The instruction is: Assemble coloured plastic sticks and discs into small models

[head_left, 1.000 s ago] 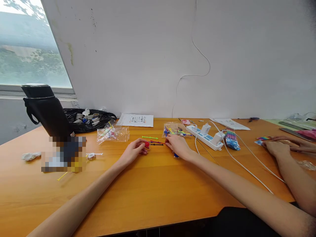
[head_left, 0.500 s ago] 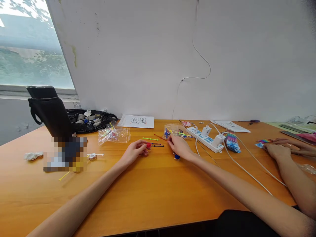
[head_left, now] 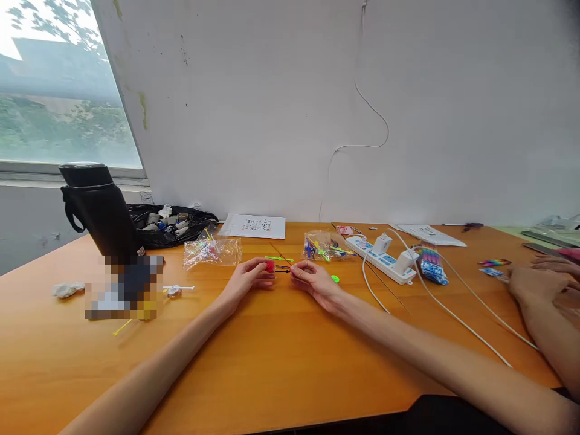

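My left hand (head_left: pixel 248 279) is closed on a small red disc (head_left: pixel 270 266) between thumb and fingers. Facing it, my right hand (head_left: pixel 313 279) pinches the lower end of a thin red stick (head_left: pixel 280 252), which slants up and to the left. A black arrow-shaped stick (head_left: pixel 283 270) shows between my fingertips, partly hidden; whether I touch it is unclear. Behind my hands lies a yellow-green arrow-shaped stick (head_left: pixel 279 259). A bright green disc (head_left: pixel 335 278) lies just right of my right hand.
Clear bags of plastic parts (head_left: pixel 212 250) (head_left: pixel 324 246) lie behind my hands. At left are a black bottle (head_left: pixel 102 211), a white spinner-like piece (head_left: pixel 174 292) and crumpled tissue (head_left: pixel 67 290). A power strip (head_left: pixel 385 261) with white cables stands right. Another person's hands (head_left: pixel 537 281) work at far right.
My right hand has moved left, bringing the red stick beside the red disc in my left hand. The green disc now shows; the blue disc is out of sight. The view has shifted slightly.
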The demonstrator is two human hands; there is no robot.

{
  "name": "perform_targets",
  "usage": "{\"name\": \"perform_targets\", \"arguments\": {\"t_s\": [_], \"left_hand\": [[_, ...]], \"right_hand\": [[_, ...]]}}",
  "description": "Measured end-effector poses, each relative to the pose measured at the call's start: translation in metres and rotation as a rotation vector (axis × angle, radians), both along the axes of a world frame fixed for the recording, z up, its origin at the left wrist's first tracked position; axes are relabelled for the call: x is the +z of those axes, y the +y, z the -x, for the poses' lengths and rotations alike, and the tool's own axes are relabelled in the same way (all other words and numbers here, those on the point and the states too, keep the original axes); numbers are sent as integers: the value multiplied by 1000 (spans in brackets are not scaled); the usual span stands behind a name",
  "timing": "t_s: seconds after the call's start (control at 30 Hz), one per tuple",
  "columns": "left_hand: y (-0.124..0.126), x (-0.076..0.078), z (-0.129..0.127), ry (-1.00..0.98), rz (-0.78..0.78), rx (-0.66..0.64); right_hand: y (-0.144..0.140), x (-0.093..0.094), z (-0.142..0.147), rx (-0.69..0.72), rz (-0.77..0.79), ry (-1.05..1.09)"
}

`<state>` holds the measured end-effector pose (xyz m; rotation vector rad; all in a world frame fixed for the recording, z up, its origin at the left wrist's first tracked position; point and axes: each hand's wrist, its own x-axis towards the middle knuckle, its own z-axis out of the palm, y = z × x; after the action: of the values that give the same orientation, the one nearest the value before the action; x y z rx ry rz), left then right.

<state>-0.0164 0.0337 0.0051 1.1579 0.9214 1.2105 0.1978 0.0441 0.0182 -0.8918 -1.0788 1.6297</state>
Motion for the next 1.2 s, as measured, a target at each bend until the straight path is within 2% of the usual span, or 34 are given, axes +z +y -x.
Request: {"name": "perform_targets", "arguments": {"t_s": [0.2,0.33,0.47,0.67,0.93,1.07,1.2], "left_hand": [[5,-6,2,-50,0,7],[6,-7,2,-58,-1,-10],[2,-2,2,-28,-28,-21],[0,0,3,41,-69,-24],[2,-3,3,8,-71,-30],[2,-4,2,55,-94,-65],[2,-3,1,125,-135,-39]], "right_hand": [[-2,-8,5,-17,-37,-63],[-1,-12,6,44,-64,-106],[-3,-11,9,49,-22,-140],[-8,-8,13,72,-46,-149],[-9,-10,20,-3,-15,-255],[-9,-11,21,4,-26,-289],[-10,-12,20,42,-79,-329]]}}
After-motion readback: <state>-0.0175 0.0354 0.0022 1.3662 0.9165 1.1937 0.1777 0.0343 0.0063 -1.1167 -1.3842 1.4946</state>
